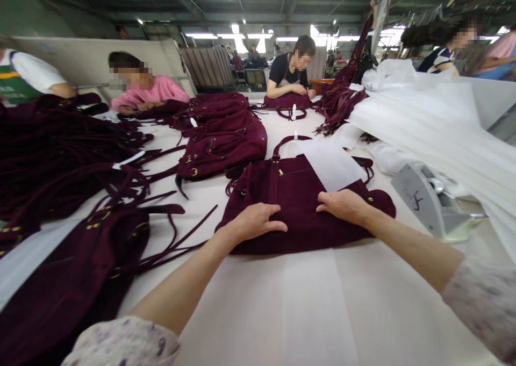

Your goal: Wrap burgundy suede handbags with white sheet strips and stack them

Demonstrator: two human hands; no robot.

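A dark maroon handbag (262, 188) lies on the white table before me, its looped handle pointing away. My left hand (258, 222) rests on the bag's front left of centre, thumb and fingers apart. On the right half of the same bag lies my right hand (342, 206), its thumb and forefinger slightly apart; its other fingers are partly hidden. A white paper sheet (332, 164) covers the bag's upper right, its lower edge close to my right fingers. I cannot tell whether they touch it.
More maroon bags (226, 145) and a dark heap of straps and bags (60, 145) lie left. A tape dispenser (435, 199) and white wrapping sheets (435, 113) are at right. Across the table (242, 307), a person in black (282, 70) and one in pink (157, 92) handle bags.
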